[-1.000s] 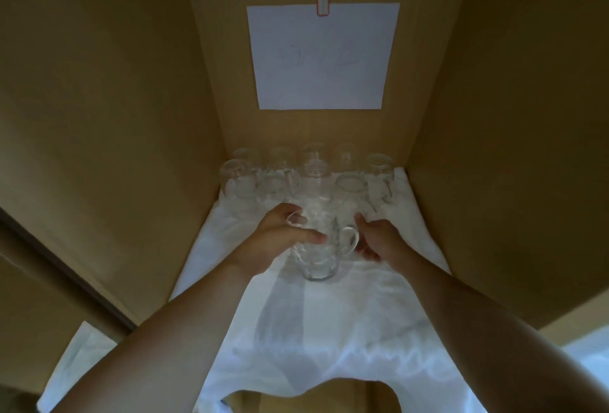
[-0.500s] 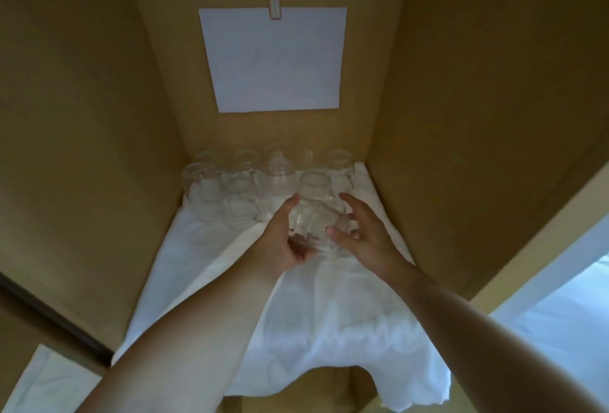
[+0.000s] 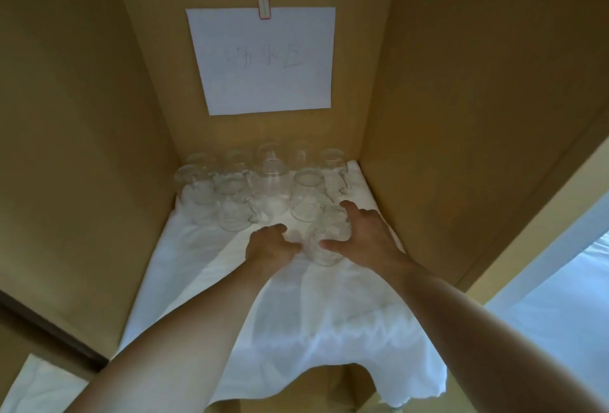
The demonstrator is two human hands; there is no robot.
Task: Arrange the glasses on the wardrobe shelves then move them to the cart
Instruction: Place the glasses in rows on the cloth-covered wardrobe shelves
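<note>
Clear glass mug (image 3: 326, 238), faceted, upright on rumpled white cloth (image 3: 296, 330) (wooden shelf), pinched between right hand (image 3: 365, 241) thumb and fingers; left hand (image 3: 268, 246) curled against its side; other glasses (image 3: 263, 182) just behind.

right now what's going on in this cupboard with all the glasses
A person is arranging clear glass mugs on a wardrobe shelf covered with a white cloth. The right hand wraps around the front mug, and the left hand sits curled against its other side, though the blur hides whether it has a grip. The mug stands on the cloth in front of two rows of glasses at the back, under a sheet of paper stuck to the rear wall.
</note>
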